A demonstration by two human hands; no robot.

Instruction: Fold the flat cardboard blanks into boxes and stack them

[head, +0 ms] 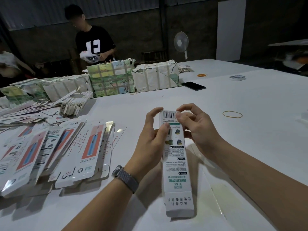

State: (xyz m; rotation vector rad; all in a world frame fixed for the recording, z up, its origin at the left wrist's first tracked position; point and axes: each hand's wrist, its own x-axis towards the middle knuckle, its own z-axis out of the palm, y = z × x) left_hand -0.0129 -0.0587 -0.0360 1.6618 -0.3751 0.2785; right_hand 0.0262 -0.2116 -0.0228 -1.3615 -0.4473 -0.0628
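A: State the position and orientation of the carton.

B: The carton (177, 162) is a long, narrow white box with printed panels, held above the white table (250, 104) near its front edge. Its long axis runs away from the person. The barcode end points away; the end with the open tuck flap points toward the person.

A: Hand condition?

B: The left hand (150, 144) grips the left side of the far half, thumb on the printed face and index finger curled at the top corner. The right hand (197, 129) holds the right side, thumb and index finger pinching the top edge beside the barcode. A mesh-band watch (125, 178) sits on the left wrist.

A: Nearby stock?

B: To the left, flat blanks (66, 147) lie fanned in overlapping layers on the table. Behind them sits a looser heap of smaller blanks (33, 112). Further back, taped bundles (133, 77) stand in a row.

A: Other items on the surface?

B: A rubber band (232, 114) lies right of the hands, well apart. A black phone (193, 85), a tape roll (237, 78) and a cluster of orange bands (202, 75) lie toward the far side.

A: Room?

B: Dim, with dark walls. A person in a black T-shirt (94, 39) stands behind the bundles. A pedestal fan (181, 42) stands at the back, beside a white panel (230, 29).
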